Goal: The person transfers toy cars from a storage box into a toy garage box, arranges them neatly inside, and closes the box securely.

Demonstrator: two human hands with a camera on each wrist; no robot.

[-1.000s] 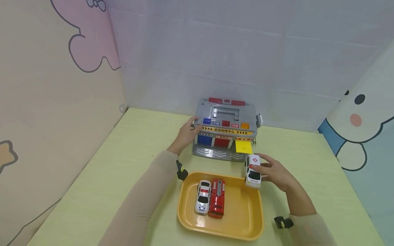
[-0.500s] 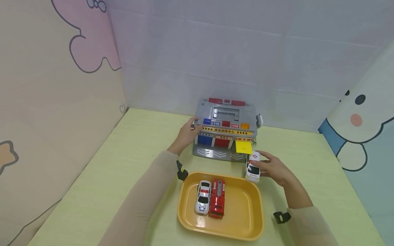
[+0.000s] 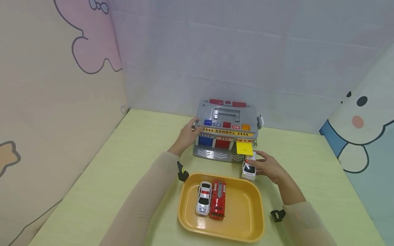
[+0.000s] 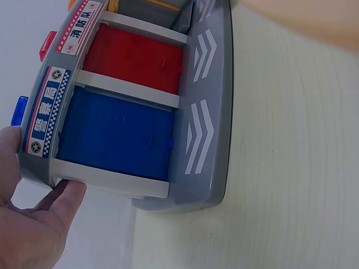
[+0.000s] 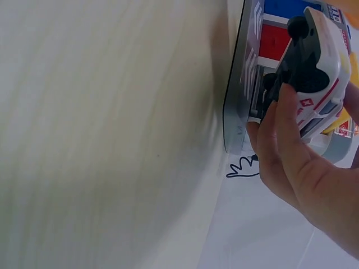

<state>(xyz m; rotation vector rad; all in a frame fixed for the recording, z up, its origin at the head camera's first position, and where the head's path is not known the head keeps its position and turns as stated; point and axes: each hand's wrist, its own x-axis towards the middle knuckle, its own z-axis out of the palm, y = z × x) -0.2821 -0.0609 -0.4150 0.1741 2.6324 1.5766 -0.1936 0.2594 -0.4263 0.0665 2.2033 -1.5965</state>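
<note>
Ambulance in the right hand

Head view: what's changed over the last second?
The ambulance, held in the right hand, has moved forward and slightly left, toward the open yellow door of the toy station. Nothing was newly grasped or released. The left hand stays on the station's left side; the police car and red fire truck stay in the tray.

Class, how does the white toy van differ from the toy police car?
The white van is held raised in the right hand; the police car rests in the yellow tray. The van's underside shows in the right wrist view; the police car's underside is hidden. Both have red roof lights and dark windshields.
</note>
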